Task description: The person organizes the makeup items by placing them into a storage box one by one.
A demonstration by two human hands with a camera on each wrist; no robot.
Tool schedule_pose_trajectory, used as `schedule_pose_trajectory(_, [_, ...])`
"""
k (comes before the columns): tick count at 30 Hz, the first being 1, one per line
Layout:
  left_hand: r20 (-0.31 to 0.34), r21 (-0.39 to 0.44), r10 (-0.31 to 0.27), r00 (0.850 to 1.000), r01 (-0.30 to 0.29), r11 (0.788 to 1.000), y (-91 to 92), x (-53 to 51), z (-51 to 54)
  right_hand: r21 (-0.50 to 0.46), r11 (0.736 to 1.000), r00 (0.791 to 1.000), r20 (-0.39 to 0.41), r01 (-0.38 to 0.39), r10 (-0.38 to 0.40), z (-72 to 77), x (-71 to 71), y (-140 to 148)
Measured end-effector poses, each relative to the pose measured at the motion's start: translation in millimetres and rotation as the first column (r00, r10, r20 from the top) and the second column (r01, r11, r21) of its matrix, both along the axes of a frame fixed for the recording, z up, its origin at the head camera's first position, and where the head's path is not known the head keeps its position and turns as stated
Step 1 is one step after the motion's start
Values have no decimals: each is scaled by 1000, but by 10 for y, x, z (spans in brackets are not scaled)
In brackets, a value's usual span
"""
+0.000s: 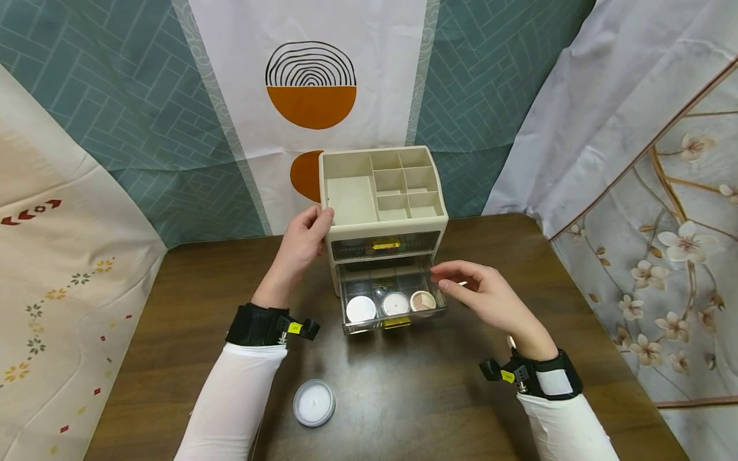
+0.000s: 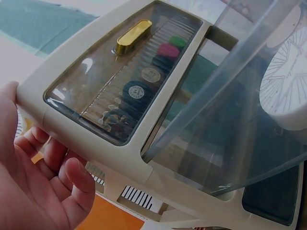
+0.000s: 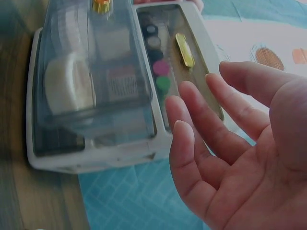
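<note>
A cream desktop organizer [image 1: 380,223] stands at the back of the table, its top divided into compartments. My left hand [image 1: 301,246] holds its upper left edge, the thumb on the rim and the other fingers against the side. Below a closed upper drawer [image 1: 357,247], a clear lower drawer [image 1: 369,325] is pulled out. In its front row lie two white round containers [image 1: 360,309] and a round three-colour palette [image 1: 423,301]. Beside the drawer's right edge is my right hand [image 1: 484,294], fingers loosely bent around nothing; whether the fingertips touch the drawer is unclear.
A round white-topped jar [image 1: 314,403] sits on the wooden table [image 1: 403,410], near my left forearm. Through the upper drawer's window, several small round-capped items [image 2: 136,92] show. Patterned cloth [image 1: 484,96] hangs behind the organizer and at both sides.
</note>
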State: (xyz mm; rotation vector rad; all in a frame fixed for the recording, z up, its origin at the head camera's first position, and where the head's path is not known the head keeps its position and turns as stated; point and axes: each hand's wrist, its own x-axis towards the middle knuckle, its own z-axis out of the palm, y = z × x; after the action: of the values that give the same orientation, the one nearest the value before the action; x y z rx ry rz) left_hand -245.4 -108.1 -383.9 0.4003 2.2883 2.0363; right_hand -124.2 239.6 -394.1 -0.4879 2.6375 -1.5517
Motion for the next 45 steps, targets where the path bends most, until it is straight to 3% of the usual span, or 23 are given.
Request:
schedule_pose_trajectory(25, [2,-1,-2,1000,2,1000,5,-2,26,54,991,991,34,125,-127,-60,223,457])
schedule_pose_trajectory(34, [-1,8,-2,1000,2,1000,-7,2,7,110,980,983,55,167,-173,-162,361,664])
schedule_pose_trajectory(45, [13,16,-7,1000,7,1000,-5,-3,8,186,952,958,107,245,-267,-360,536,1000])
